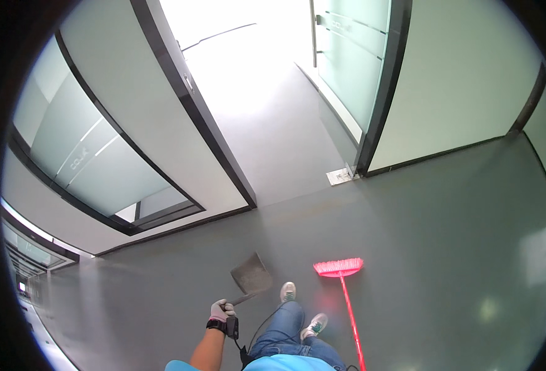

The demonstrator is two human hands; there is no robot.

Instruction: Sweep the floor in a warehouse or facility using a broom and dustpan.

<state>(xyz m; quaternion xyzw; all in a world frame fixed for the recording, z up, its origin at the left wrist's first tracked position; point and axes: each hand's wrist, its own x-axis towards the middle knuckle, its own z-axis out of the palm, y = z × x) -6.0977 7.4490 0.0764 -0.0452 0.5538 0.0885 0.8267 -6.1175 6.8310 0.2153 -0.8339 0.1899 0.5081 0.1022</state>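
In a white and pink glove, my left hand (221, 310) is closed round the handle of a dark grey dustpan (252, 275). The pan is held out ahead of my left foot, its wide edge facing away from me; whether it touches the floor I cannot tell. Right of my feet is a broom with a pink bristle head (339, 267) and a long red handle (351, 318). The handle slants down past the lower edge of the picture. My right hand is out of sight, so its hold on the broom does not show.
Ahead, a glass door (353, 68) stands open onto a bright room, with a metal floor plate (342, 177) by its hinge. A white wall with a dark-framed window (100, 157) lies left; a pale wall (464, 80) is right. Grey floor (433, 247) surrounds my feet.
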